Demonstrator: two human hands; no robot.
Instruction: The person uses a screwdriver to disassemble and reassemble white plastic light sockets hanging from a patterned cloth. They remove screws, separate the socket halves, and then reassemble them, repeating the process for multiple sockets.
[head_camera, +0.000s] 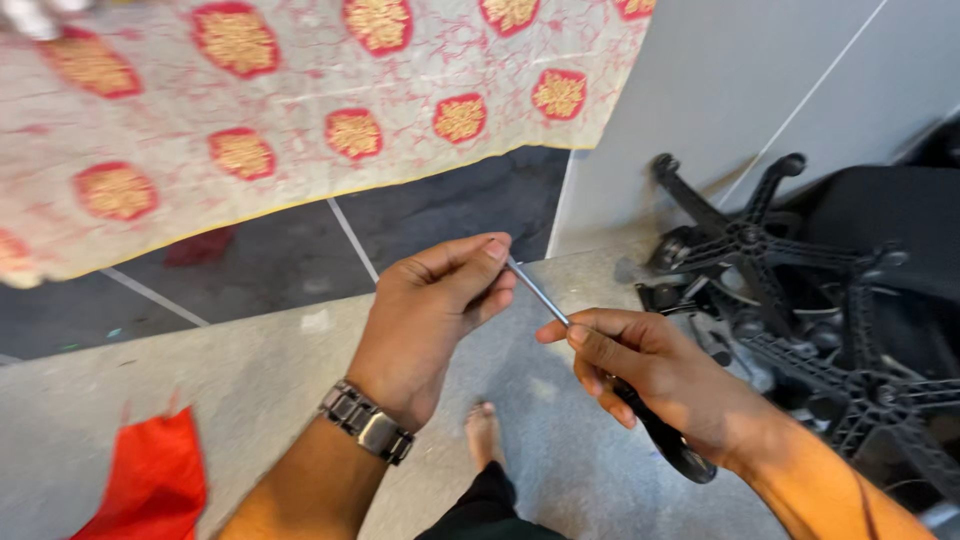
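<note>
I hold a screwdriver (538, 293) with a thin metal shaft and a black handle between both hands, in the middle of the view. My right hand (660, 375) is wrapped around the black handle, index finger lying along the shaft. My left hand (430, 315), with a metal watch on the wrist, pinches the tip of the shaft between thumb and fingers. My bare foot (485, 435) shows below, on the grey floor.
A cream cloth with red and gold medallions (300, 110) hangs across the top left. Overturned black office chair bases (800, 300) lie at the right against a white wall. A red cloth (150, 485) lies at the bottom left. Dark floor tiles sit behind.
</note>
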